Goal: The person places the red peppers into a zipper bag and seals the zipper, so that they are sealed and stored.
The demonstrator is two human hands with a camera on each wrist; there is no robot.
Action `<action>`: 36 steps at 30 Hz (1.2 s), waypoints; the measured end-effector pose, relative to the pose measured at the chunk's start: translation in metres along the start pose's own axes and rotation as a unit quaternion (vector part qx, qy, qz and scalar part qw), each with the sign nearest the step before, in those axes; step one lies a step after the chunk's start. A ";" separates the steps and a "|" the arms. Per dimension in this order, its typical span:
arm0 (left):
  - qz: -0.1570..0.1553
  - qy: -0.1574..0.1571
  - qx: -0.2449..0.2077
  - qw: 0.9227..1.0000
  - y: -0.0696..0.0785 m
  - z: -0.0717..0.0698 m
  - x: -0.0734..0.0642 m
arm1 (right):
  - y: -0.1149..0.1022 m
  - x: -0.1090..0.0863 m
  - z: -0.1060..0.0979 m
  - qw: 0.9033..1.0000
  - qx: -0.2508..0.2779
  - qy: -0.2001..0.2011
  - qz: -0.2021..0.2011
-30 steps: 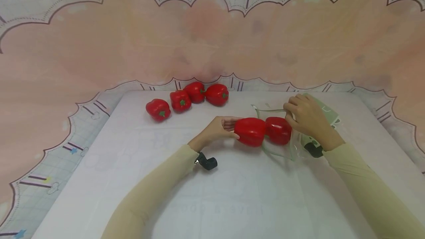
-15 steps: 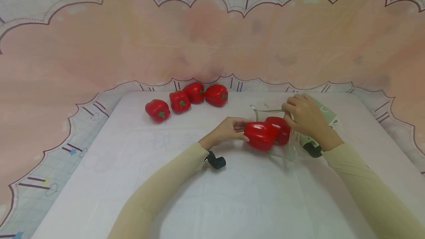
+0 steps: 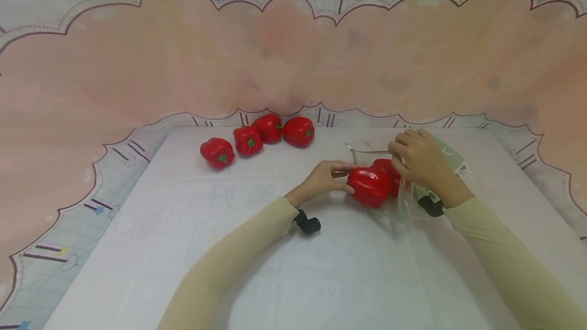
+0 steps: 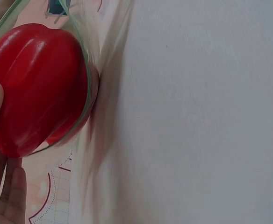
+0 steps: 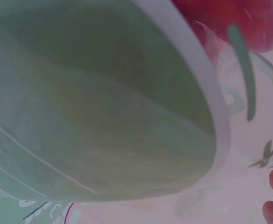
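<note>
In the head view my left hand (image 3: 325,181) grips a red bell pepper (image 3: 369,187) at the mouth of a clear zip bag (image 3: 403,210) with green print. The left wrist view shows the thumb on the side of this pepper and the bag's green-edged rim around its far part. Behind it, a second red bell pepper (image 3: 387,167) lies partly inside the bag, half hidden. My right hand (image 3: 415,159) pinches the bag's rim at the upper right. Close up in the right wrist view, the bag's green printed film (image 5: 104,107) fills most of the picture.
Several red bell peppers (image 3: 248,140) with green stems lie at the back left of the white-covered table (image 3: 284,269). A patterned cloth backdrop (image 3: 293,55) rises behind the table. Dark wrist cameras (image 3: 308,223) hang below the cuffs.
My left hand has moved right with its pepper, which now overlaps the second pepper and reaches into the bag's mouth. The right hand stays nearly still on the rim.
</note>
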State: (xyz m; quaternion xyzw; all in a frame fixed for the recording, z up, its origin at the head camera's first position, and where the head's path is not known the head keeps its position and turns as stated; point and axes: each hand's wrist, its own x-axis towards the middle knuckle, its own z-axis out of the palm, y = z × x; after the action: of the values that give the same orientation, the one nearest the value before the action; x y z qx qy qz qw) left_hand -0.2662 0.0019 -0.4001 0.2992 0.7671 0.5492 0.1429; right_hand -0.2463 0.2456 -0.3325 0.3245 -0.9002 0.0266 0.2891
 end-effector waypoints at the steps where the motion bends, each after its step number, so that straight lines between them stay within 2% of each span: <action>1: 0.001 0.001 -0.002 1.000 0.001 0.002 0.000 | 0.000 0.000 0.000 1.000 0.000 -0.001 0.000; 7: -0.002 0.018 0.016 1.000 0.006 0.013 0.003 | -0.002 0.000 0.000 1.000 -0.008 -0.004 -0.003; 11: 0.003 0.030 0.056 0.998 0.008 0.019 0.007 | -0.002 -0.001 0.000 1.000 -0.004 -0.005 -0.003; 16: -0.001 0.029 0.106 0.994 0.014 0.025 0.010 | -0.002 0.000 0.000 1.000 0.004 0.004 -0.010; 22: 0.013 0.042 0.168 0.985 0.017 0.028 0.017 | -0.003 0.001 -0.001 1.000 0.006 0.005 -0.012; 28: 0.025 0.080 0.230 0.970 0.016 0.030 0.020 | -0.003 0.000 0.000 1.000 0.007 0.006 -0.013; 30: 0.028 0.096 0.229 0.968 0.014 0.030 0.021 | -0.003 0.000 0.000 1.000 0.004 0.003 -0.012; 32: 0.025 0.107 0.207 0.972 0.011 0.029 0.023 | -0.003 0.000 0.000 1.000 0.002 -0.004 -0.007; 36: 0.005 0.108 0.131 0.985 0.010 0.025 0.025 | -0.003 0.000 -0.001 1.000 -0.003 -0.015 0.001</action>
State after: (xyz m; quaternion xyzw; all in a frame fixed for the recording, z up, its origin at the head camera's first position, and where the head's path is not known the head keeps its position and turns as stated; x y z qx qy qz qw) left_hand -0.2688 0.0384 -0.3973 0.2577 0.8420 0.4736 0.0162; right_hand -0.2443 0.2436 -0.3317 0.3232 -0.9050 0.0195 0.2759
